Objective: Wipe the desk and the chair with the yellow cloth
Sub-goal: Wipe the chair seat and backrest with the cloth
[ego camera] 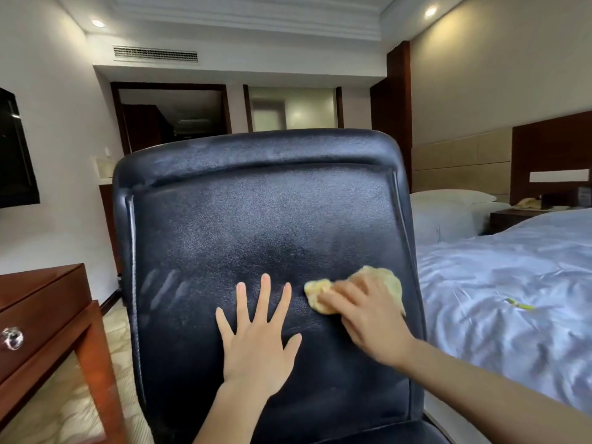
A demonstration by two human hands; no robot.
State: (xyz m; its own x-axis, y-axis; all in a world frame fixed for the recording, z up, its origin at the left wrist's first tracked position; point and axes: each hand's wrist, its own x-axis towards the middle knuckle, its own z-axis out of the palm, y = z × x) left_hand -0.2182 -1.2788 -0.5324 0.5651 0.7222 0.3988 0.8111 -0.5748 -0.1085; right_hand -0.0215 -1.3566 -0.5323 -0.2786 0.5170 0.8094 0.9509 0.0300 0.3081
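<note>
One yellow cloth [384, 278], bunched up, sits low on the black chair [256, 203] backrest, right of centre. The right hand [368, 322] is on top of it, fingers close together and bent over the wad, clamping it to the leather. It's a bit blurred there. Just beside it, clear of the cloth, the left hand [256, 334] lies flat on the backrest, fingers straight and fanned wide, thumb out to the right. Both forearms come up from the bottom edge, the right one slanting in from the lower right. Pale smudge streaks show on the leather further left. The tall backrest blocks the middle of the room. The wooden desk [48, 315] with its drawer knob [12, 338] stands at lower left. A white-covered bed [512, 277] with pillows [451, 198] lies to the right, a small green thing [520, 305] on it.
</note>
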